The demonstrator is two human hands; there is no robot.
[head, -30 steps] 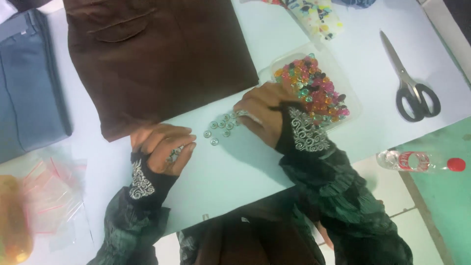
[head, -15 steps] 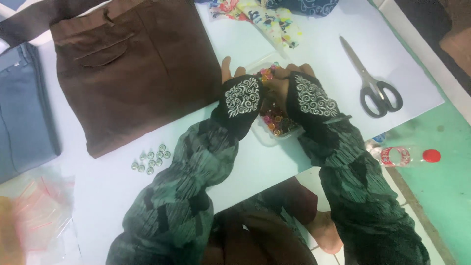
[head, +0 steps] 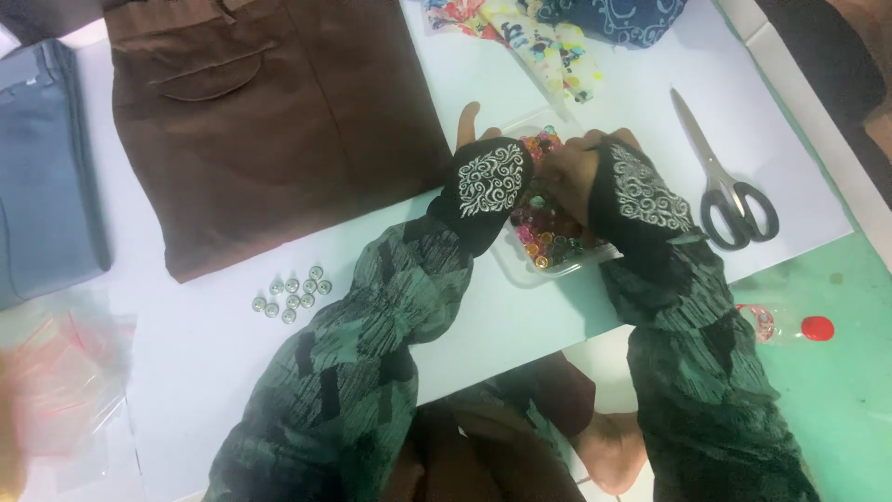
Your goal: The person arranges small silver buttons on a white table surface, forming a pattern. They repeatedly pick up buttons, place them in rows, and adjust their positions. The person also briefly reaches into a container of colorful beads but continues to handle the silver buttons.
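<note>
A clear plastic bag of small colourful buttons (head: pixel 548 244) lies on the white table, just right of the brown trousers (head: pixel 269 121). My left hand (head: pixel 472 125) lies flat at the bag's far left edge, a finger stretched out and the rest under a dark embroidered cuff. The fingers of my right hand (head: pixel 569 170) curl down onto the buttons from the right; whether they pinch anything is hidden. Several silver snap buttons (head: pixel 292 293) sit in a loose cluster on the table to the left, clear of both hands.
Folded blue jeans (head: pixel 42 177) lie at the far left, with clear plastic bags (head: pixel 56 390) below them. Scissors (head: pixel 725 186) lie right of my right hand. Patterned fabric (head: pixel 548 37) is at the top. A small bottle with a red cap (head: pixel 790 325) lies beyond the table's right edge.
Both hands left the silver snap buttons and moved right to the bag of colourful buttons. The view has shifted too, so the silver cluster now sits to the left of my arms.
</note>
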